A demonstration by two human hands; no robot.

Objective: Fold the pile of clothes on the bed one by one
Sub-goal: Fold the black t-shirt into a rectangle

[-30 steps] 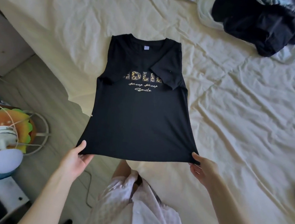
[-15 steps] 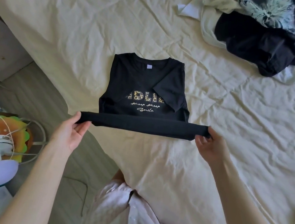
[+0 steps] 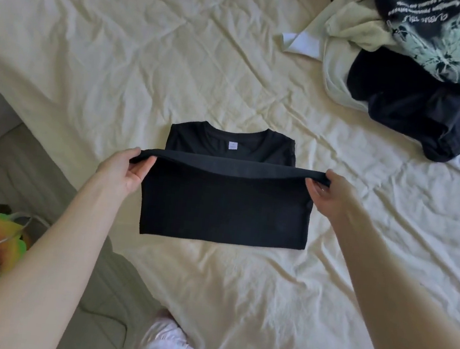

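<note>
While the left hand [image 3: 126, 169] pinches the left corner of the hem and the right hand [image 3: 328, 190] pinches the right corner, fingers curled round the cloth on both sides, the black T-shirt [image 3: 225, 208] sits halfway through its lengthwise fold. Both hands hold the hem stretched taut just above the garment, a little short of the collar, so the lower half is doubled over the upper half but not yet laid down; the neckline and its small white label [image 3: 232, 146] show beyond the raised edge. Its sides look straight and narrow, which suggests the sleeves are already tucked in, though they are hidden under the folded part. I judge this shirt nearly done: the hem needs lowering onto the shoulders and perhaps one smoothing pass or a further fold. It lies near the middle of the bed [image 3: 121, 61], on the cream sheet, close to the near edge. Much remains beyond it. At the far right, well apart from the shirt, the pile of clothes [image 3: 423, 81] lies crumpled and unfolded: a dark printed top, another dark garment and a pale one beneath. No finished stack of folded items shows anywhere in view.
</note>
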